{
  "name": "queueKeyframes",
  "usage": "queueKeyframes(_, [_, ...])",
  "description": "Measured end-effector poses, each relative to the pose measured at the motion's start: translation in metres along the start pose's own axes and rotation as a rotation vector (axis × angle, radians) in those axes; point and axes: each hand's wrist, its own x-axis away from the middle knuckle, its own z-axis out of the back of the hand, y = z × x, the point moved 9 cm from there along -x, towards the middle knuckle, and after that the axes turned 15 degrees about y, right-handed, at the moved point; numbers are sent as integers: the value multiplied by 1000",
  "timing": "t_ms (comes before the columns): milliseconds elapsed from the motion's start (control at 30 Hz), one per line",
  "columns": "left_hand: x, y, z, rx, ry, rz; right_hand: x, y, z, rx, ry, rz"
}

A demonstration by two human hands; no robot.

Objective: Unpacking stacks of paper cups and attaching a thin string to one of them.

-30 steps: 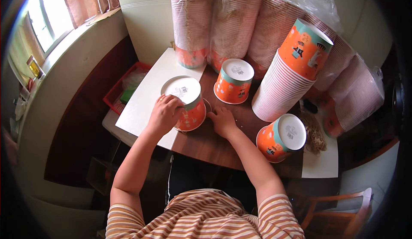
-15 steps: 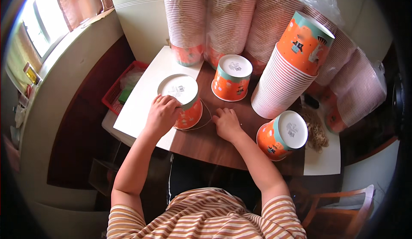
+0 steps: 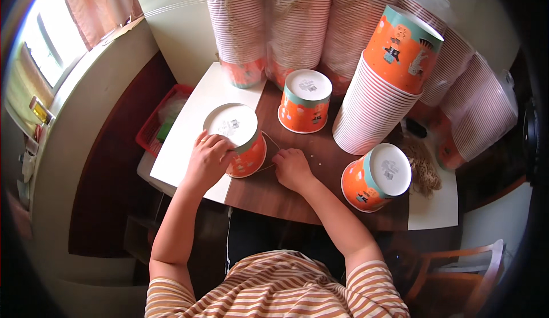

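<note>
An orange and green paper bucket (image 3: pixel 247 157) stands upside down at the left of the brown table, its white base facing up. My left hand (image 3: pixel 210 157) is closed against its near left side, fingertips over the base's edge. A thin cord (image 3: pixel 271 138) runs out from the bucket's right side in a narrow loop. My right hand (image 3: pixel 291 168) lies low over the tabletop, fingers pinched on the loop's end; the fingertips are partly hidden. A second upturned bucket (image 3: pixel 303 115) stands just beyond, and a third (image 3: pixel 361 185) to the right.
A tall nested stack of buckets (image 3: pixel 374 109) leans right of centre. Several plastic-wrapped stacks (image 3: pixel 297 26) line the table's back. A bundle of tan cords (image 3: pixel 422 172) lies at the right, near a small black object (image 3: pixel 416 127). A red basket (image 3: pixel 150 128) sits beyond the left edge.
My right hand has shifted slightly left and its fingers have drawn together at the cord. The left hand stays on the bucket. The whole view has moved a little.
</note>
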Motion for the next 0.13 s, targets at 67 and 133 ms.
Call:
queueKeyframes(67, [1,2,1,9,-16,7,-4,22,-8,-63,-30,-204])
queueKeyframes(133, [2,-4,1,2,-48,38,-13,42,-9,-144,23,-353])
